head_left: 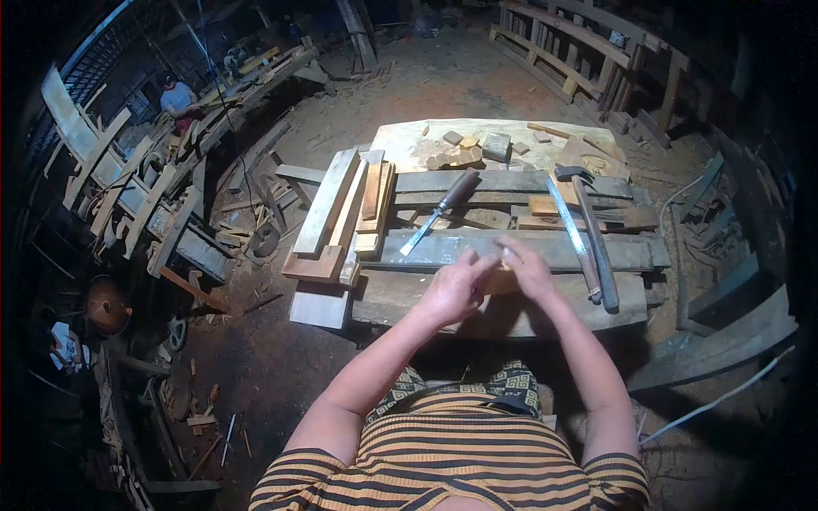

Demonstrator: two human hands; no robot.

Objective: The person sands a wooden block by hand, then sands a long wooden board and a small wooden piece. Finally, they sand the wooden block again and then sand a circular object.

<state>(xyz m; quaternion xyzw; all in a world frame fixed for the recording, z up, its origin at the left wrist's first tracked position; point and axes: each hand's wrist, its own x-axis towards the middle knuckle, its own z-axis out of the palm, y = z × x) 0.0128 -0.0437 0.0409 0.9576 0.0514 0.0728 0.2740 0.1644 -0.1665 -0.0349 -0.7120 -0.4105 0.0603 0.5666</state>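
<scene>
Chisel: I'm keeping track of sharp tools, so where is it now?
In the head view, the chisel lies left of the hammer, just beyond the left hand and right of the stacked wood.

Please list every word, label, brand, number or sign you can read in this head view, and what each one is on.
No readable text anywhere.
Chisel, hammer and pale wood piece: no lettering can be made out.
Patterned trousers: a geometric design, not writing.
Blue-and-white item at far left: too small and blurred to tell whether it bears print.
</scene>
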